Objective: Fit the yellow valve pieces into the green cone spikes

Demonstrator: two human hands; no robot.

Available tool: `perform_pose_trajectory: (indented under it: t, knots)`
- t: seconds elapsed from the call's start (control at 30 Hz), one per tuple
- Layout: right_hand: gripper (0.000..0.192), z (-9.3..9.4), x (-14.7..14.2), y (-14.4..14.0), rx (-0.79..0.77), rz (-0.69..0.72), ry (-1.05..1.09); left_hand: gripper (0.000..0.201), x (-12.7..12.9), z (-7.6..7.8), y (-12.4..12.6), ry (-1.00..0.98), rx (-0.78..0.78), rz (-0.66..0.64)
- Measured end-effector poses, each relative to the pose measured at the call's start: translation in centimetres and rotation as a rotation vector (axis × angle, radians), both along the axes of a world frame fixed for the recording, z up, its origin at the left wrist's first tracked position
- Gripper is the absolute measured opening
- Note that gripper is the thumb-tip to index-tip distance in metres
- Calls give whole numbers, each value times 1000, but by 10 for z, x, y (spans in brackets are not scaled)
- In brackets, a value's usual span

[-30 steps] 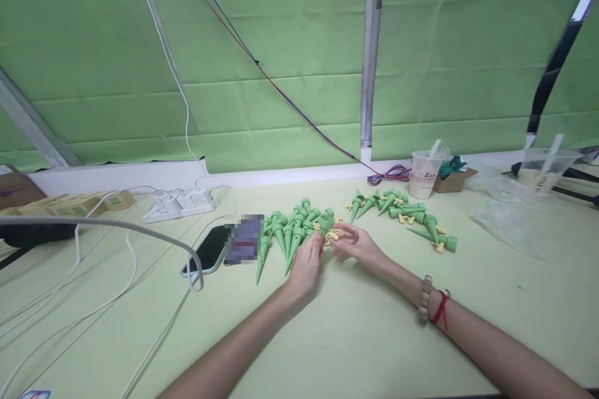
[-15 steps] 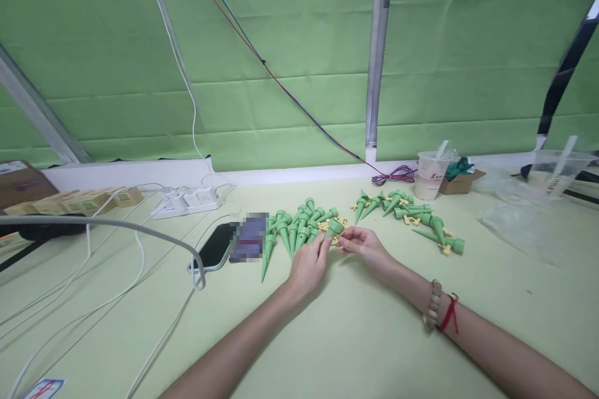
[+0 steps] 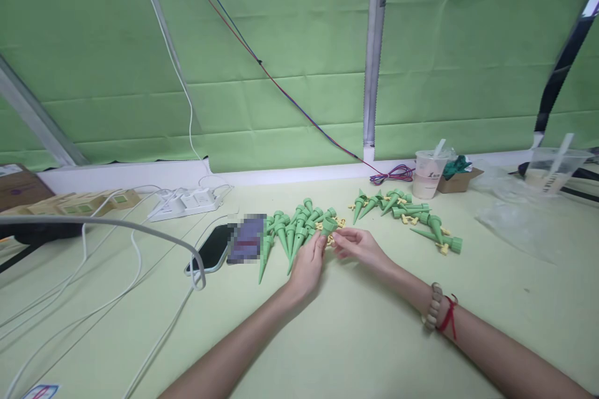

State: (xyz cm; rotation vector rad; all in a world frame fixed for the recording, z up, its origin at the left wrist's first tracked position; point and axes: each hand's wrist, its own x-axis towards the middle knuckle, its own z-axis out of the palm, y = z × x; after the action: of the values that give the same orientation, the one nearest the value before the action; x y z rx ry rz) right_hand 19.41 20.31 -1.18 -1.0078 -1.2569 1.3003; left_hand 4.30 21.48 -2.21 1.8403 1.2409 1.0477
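Both hands meet mid-table: the left hand [image 3: 307, 265] has its fingers pinched round a green spike [image 3: 327, 225], and the right hand [image 3: 358, 244] is loosely curled with fingertips at a little yellow piece [image 3: 333, 238] right by it, can't tell if it's properly gripped. The bunch of spikes [image 3: 287, 232] just left of the hands looks like plain green cones, while the pile on the right [image 3: 407, 217] has yellow bits mixed in, so roughly half sorted by my guess
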Motion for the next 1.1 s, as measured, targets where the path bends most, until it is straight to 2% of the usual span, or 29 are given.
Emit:
perform_pose_trajectory:
  t: [0.13, 0.27, 0.37, 0.5, 0.53, 0.6, 0.67, 0.73, 0.8, 0.87, 0.93, 1.1]
  knots:
    - [44, 2, 2, -1, -27, 79, -21, 45, 0, 0, -3, 57, 25, -4]
    - [38, 2, 4, -3, 75, -1, -142, 48, 1, 0, -5, 145, 36, -27]
    - [31, -2, 6, -1, 338, -126, -349, 52, 2, 0, -5, 179, 16, -32]
    - [22, -5, 14, 3, 911, -225, -764, 52, 3, 3, -5, 169, 16, -27]
    - [22, -5, 17, 4, 1013, -237, -849, 52, 4, 4, -4, 156, 22, -30]
    - [22, -4, 20, 6, 1080, -266, -926, 52, 4, 4, -4, 115, 21, -28]
    - [20, -4, 21, 6, 941, -265, -845, 52, 3, 4, -3, 50, -4, -16]
    - [19, -5, 17, 6, 671, -217, -644, 52, 2, 4, -2, -27, -41, -5]
    - [33, -5, 11, 4, 389, -101, -401, 51, 1, 5, -1, -84, -60, -10]
    - [41, -5, 5, 3, 183, 16, -177, 50, 0, 6, 0, -109, -55, -22]
    - [41, -3, 1, 1, 51, 77, 1, 48, -1, 8, 0, -123, -47, -43]
    - [31, 2, 0, -4, -161, 152, 303, 46, -1, 9, 0, -148, -36, -124]
